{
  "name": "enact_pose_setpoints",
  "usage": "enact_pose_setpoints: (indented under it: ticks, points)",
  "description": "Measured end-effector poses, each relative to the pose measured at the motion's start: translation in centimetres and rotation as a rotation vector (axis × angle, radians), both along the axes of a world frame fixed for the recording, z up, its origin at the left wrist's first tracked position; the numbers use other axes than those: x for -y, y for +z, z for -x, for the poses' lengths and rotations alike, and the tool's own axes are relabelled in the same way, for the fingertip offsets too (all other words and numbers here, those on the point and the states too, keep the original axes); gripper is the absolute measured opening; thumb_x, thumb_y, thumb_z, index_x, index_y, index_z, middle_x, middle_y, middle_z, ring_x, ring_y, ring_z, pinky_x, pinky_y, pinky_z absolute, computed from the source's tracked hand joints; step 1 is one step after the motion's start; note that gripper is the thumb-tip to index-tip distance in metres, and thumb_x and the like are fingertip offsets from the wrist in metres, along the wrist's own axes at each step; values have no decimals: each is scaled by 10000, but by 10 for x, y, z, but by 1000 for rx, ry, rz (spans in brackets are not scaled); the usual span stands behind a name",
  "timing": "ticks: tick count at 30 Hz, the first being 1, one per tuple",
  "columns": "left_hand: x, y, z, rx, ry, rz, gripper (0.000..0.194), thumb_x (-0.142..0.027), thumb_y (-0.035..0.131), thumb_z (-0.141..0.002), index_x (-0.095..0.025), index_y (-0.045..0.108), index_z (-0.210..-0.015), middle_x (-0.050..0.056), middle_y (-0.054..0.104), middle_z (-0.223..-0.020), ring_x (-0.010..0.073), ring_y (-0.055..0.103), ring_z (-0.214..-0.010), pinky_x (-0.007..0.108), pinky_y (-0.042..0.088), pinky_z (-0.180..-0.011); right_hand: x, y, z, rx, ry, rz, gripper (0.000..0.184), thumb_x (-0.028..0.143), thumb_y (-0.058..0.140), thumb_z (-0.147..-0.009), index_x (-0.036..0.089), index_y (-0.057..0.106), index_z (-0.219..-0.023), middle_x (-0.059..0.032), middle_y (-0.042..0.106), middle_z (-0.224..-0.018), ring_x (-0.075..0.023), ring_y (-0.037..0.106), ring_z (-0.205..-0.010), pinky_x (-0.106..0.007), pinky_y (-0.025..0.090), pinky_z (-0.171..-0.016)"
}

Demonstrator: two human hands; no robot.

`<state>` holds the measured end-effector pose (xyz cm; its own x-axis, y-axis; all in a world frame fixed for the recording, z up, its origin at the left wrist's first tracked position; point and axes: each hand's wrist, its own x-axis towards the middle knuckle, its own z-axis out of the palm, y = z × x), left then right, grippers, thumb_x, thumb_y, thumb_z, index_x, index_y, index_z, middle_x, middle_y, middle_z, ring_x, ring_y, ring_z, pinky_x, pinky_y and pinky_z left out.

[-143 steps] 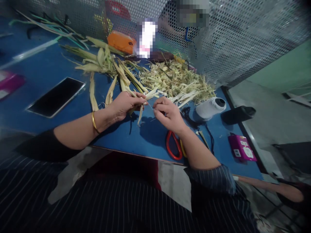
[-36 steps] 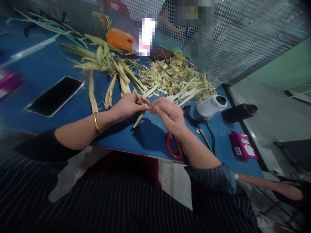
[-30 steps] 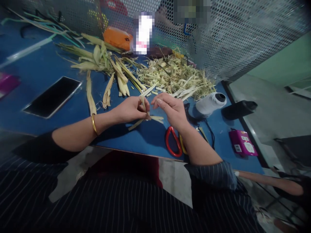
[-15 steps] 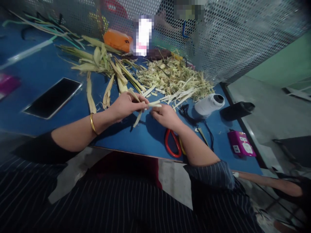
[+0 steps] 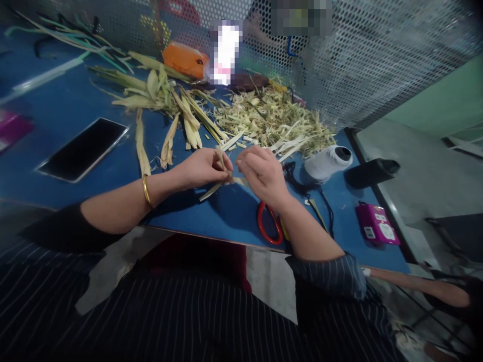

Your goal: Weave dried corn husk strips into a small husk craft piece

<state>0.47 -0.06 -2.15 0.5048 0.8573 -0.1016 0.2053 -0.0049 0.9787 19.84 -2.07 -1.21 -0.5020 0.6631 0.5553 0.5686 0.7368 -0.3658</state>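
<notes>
My left hand [image 5: 202,168], with a gold bangle on its wrist, pinches a bundle of pale dried leaf strips [image 5: 221,173] just above the blue table [image 5: 75,110]. One strip end sticks up between the fingers and another points down to the left. My right hand [image 5: 262,173] is closed beside it, fingers curled against the same strips. The two hands almost touch. What my right fingers grip is partly hidden.
Behind the hands lies a heap of shredded strips [image 5: 275,123] and longer leaves [image 5: 162,98]. A phone [image 5: 83,149] lies at the left. Red-handled scissors [image 5: 269,223], a white thread cone [image 5: 328,162], a black cord, a pink box [image 5: 377,230] are at the right. Mesh screen [image 5: 358,55] behind.
My right hand has risen back up next to the left. The strips in my left hand have turned, one end now upright instead of pointing right.
</notes>
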Motion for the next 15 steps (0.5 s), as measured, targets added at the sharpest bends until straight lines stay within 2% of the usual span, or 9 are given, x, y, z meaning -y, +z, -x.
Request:
enact_pose_setpoints:
  ticks: [4,7,10,12,15]
  points:
    - [4,5,0,-2,-136,-23,217,-236,778,-661,-147,626,-787,47,698,-681,158,662,-648,273,503,-632,-10,-4,-4,-134,15,254,316,313,459,-951,216,522,-657,-33,591,-762,-171,553,-764,-336,426,-749]
    - [6,11,2,3,-150,-66,277,-261,786,-678,-143,651,-890,43,706,-693,153,654,-654,274,500,-644,-17,-10,-7,-181,4,442,300,270,494,-903,194,540,-617,-7,564,-677,-141,525,-696,-298,403,-700]
    - [7,15,2,38,-128,-93,297,-277,773,-698,-135,698,-948,56,722,-754,157,655,-689,288,507,-682,-21,-15,-10,-223,-22,681,295,288,504,-869,180,530,-595,27,501,-581,-103,437,-569,-263,336,-584]
    - [7,14,2,57,-92,-110,240,-295,753,-721,-127,724,-890,66,718,-764,159,648,-702,293,506,-692,-21,-17,-11,-182,-39,729,289,298,519,-849,176,527,-587,39,476,-555,-93,402,-540,-255,300,-551]
    - [4,9,2,111,19,-109,182,-295,718,-759,-130,705,-835,57,697,-739,142,625,-688,278,491,-679,-19,-17,-10,-46,-76,648,230,228,509,-821,171,556,-604,23,536,-595,-99,459,-573,-257,336,-591]
